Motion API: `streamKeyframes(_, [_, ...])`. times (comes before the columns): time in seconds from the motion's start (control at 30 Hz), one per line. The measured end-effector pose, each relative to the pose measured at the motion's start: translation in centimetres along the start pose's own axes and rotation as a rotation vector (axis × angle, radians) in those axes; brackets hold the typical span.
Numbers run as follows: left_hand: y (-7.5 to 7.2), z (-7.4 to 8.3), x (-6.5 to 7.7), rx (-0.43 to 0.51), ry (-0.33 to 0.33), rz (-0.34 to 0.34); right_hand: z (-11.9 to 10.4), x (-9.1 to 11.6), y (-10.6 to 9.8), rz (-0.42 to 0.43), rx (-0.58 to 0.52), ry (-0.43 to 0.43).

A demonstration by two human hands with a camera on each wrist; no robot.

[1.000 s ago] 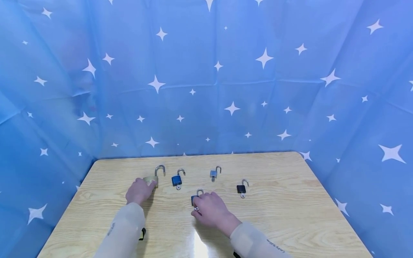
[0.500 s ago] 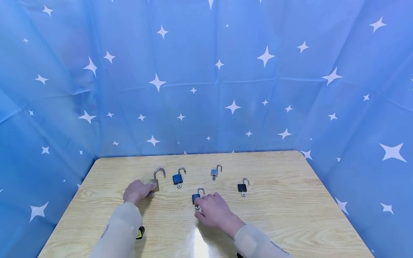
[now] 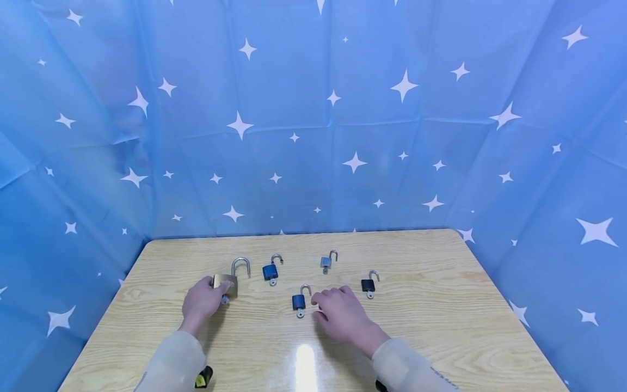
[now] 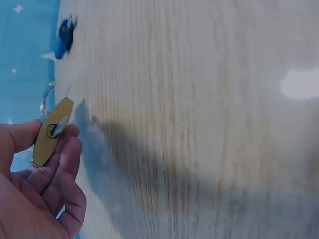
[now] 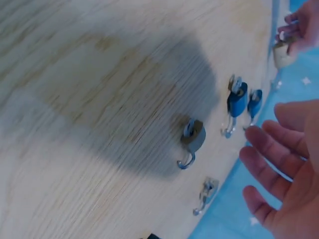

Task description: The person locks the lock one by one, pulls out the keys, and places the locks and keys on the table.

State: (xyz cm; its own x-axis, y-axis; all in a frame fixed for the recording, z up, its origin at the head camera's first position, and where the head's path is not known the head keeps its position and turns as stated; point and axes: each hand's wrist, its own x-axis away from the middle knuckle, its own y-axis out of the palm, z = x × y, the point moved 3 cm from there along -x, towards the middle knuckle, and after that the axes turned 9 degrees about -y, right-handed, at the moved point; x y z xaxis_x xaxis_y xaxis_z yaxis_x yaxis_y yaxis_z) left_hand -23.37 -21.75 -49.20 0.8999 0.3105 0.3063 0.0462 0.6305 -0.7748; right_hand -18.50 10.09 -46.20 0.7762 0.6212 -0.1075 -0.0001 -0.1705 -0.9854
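My left hand (image 3: pixel 201 302) pinches the body of a large brass padlock (image 3: pixel 222 285) between thumb and fingers. Its shackle stands unlocked, and a key (image 4: pixel 60 126) sticks out of the keyhole in its base. Beside a blue padlock (image 3: pixel 299 301) at the table's middle, my right hand (image 3: pixel 340 311) hovers with nothing in it. In the right wrist view the fingers (image 5: pixel 271 154) of that hand are spread and relaxed. The blue padlock lies with its shackle unlocked and a key in its bottom.
A second blue padlock (image 3: pixel 270 271) lies behind, a small silver padlock (image 3: pixel 325 262) farther back, and a black padlock (image 3: pixel 368 285) to the right. Each has an unlocked shackle and a key. A star-patterned blue curtain (image 3: pixel 313 141) encloses the wooden table (image 3: pixel 441 326).
My right hand has come off the nearer blue padlock and shifted right. My left hand has drawn the brass padlock slightly left and toward me, its body now showing more.
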Motion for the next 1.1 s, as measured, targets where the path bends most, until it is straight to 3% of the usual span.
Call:
streamKeyframes(0.2, [0.5, 1.2, 1.3, 0.098, 0.064, -0.014, 0.7, 0.1, -0.1, 0.045, 0.019, -0.002])
streamKeyframes(0.4, [2.2, 4.1, 3.8, 0.252, 0.113, -0.11, 0.9, -0.8, -0.8, 0.109, 0.035, 0.007])
streamKeyframes(0.53, [3.4, 5.7, 5.6, 0.325, 0.168, -0.183, 1.1, -1.7, -1.2, 0.128, -0.016, 0.038])
streamKeyframes(0.63, [4.2, 6.4, 6.7, 0.381, 0.207, -0.245, 1.5, -2.1, -1.2, 0.146, -0.108, 0.076])
streamKeyframes(0.83, [5.9, 7.0, 8.0, 0.444, 0.269, -0.353, 2.4, -2.2, -0.5, 0.155, -0.407, 0.151])
streamKeyframes(1.1, [7.4, 7.1, 8.7, 0.537, 0.295, -0.466, 2.8, -1.9, -0.1, 0.179, -0.647, 0.089])
